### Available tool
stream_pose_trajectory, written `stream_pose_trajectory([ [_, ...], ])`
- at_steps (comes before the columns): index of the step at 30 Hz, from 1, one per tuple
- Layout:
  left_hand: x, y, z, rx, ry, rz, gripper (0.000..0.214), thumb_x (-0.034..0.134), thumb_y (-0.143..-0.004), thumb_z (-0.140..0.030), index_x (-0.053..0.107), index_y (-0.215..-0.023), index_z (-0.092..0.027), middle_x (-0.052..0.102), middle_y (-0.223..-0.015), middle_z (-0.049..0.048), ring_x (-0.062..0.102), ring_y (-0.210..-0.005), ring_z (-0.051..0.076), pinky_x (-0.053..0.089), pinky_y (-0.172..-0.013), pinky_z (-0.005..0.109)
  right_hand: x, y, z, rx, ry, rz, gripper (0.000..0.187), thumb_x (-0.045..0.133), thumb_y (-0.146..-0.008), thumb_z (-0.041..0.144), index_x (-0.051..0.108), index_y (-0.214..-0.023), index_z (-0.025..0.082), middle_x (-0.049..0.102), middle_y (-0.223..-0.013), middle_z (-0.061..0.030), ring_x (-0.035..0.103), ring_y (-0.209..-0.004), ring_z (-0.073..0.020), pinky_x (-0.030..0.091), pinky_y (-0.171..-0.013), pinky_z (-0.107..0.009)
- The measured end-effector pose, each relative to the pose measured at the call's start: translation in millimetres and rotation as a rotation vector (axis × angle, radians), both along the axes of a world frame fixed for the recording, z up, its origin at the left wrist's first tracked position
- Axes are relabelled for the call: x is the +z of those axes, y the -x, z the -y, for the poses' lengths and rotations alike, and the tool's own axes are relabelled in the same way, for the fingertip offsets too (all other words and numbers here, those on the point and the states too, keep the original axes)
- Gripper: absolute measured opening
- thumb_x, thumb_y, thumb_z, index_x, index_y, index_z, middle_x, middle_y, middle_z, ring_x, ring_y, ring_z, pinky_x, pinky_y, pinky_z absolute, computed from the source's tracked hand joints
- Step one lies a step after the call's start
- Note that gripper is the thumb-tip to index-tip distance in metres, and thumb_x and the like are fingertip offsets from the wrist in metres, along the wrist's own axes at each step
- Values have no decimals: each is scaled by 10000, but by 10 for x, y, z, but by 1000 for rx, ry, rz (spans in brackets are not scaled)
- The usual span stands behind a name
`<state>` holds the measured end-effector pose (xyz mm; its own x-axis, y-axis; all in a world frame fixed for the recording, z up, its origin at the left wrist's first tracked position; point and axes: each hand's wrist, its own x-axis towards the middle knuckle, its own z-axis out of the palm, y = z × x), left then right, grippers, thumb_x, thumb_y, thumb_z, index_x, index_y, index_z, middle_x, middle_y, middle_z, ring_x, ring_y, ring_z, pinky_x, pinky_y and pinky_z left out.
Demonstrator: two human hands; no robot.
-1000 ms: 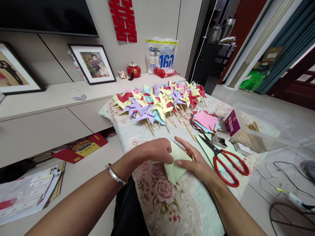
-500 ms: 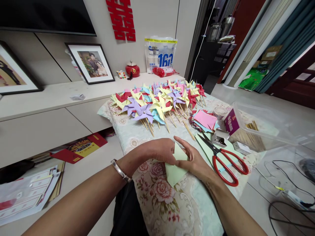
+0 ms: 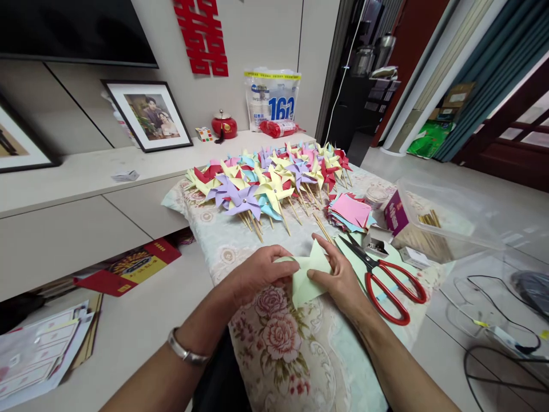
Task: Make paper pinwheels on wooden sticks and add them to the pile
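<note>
A pale green paper pinwheel (image 3: 305,287), its corners folded in toward the middle, is held above the near part of the table. My left hand (image 3: 265,269) pinches its left side with thumb and fingers. On the other side my right hand (image 3: 337,277) grips it, the thumb pressed near the centre and the fingers behind. Just right of my right hand lie scissors (image 3: 377,266) with red handles, blades spread, on pale green paper sheets (image 3: 354,252). Finished paper pinwheels (image 3: 274,191) on wooden sticks are massed at the far side of the table.
Beyond the scissors are a small open box of pins (image 3: 377,243), a white box (image 3: 414,257) and a stack of coloured paper (image 3: 350,210). A clear plastic bin (image 3: 463,229) stands at the right with sticks. Loose sticks (image 3: 322,229) lie mid-table. Cables (image 3: 493,355) trail over the floor.
My left hand has turned and shifted left from over the paper to its left edge. More of the folded pinwheel shows. The view has swung slightly to the right.
</note>
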<state>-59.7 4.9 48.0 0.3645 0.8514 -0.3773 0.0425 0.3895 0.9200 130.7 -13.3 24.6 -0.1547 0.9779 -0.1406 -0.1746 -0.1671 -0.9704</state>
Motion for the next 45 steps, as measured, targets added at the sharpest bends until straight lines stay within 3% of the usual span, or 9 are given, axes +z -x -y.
stream_pose_trajectory([
  [7,-72,-314,275,172,12,251,181,715,-668,-278,724,-774,-131,698,-665,31,607,-601,161,482,-643,281,-3,18,1,-90,-66,49,818,763,-650,243,475,-1413,180,724,-1165,-92,698,-846,-228,546,-626,-292],
  [13,-108,-425,295,300,-6,152,134,707,-646,-272,691,-647,-139,642,-557,10,566,-520,158,459,-563,279,-10,25,1,-83,-87,59,776,755,-653,228,505,-1386,192,679,-1281,-94,681,-988,-243,550,-752,-318],
  [19,-152,-420,270,372,18,129,159,704,-607,-270,602,-551,-162,569,-494,-15,523,-471,143,424,-509,270,-61,9,11,-45,-117,75,726,750,-718,283,492,-1393,211,682,-1232,-93,676,-972,-250,544,-767,-357],
  [21,-163,-391,248,394,0,134,125,695,-612,-258,630,-583,-156,582,-507,-13,531,-476,144,421,-507,267,-82,-14,20,-102,-268,175,654,713,-782,291,497,-1395,219,677,-1161,-84,657,-962,-242,528,-807,-386],
  [25,-172,-307,179,485,-26,143,140,693,-618,-277,617,-585,-165,542,-498,-30,532,-483,148,411,-499,263,-74,-49,51,-258,-837,562,427,661,-851,194,591,-1271,230,633,-1060,-83,580,-975,-251,463,-864,-440],
  [29,-205,-245,129,569,-61,123,205,706,-610,-296,550,-545,-179,467,-480,-58,459,-465,114,353,-465,238,-33,-20,93,-98,-1128,759,282,610,-841,90,625,-1094,214,617,-990,-81,548,-933,-262,430,-819,-452],
  [32,-252,-241,126,595,-83,106,249,704,-619,-297,499,-527,-190,419,-473,-76,394,-459,90,302,-450,222,-26,16,115,17,-1153,864,244,569,-859,68,627,-1056,200,630,-988,-80,535,-936,-262,388,-807,-448],
  [39,-245,-300,179,572,-106,74,225,681,-635,-274,509,-522,-182,382,-475,-75,354,-477,86,260,-451,223,9,33,131,87,-1134,971,71,600,-898,146,645,-911,200,629,-891,-52,534,-854,-225,336,-790,-419],
  [45,-161,-308,228,525,-109,19,196,642,-641,-261,531,-505,-172,397,-473,-68,344,-487,87,293,-471,224,17,33,124,33,-1031,866,83,585,-884,161,624,-828,207,616,-792,-39,530,-799,-221,334,-746,-399],
])
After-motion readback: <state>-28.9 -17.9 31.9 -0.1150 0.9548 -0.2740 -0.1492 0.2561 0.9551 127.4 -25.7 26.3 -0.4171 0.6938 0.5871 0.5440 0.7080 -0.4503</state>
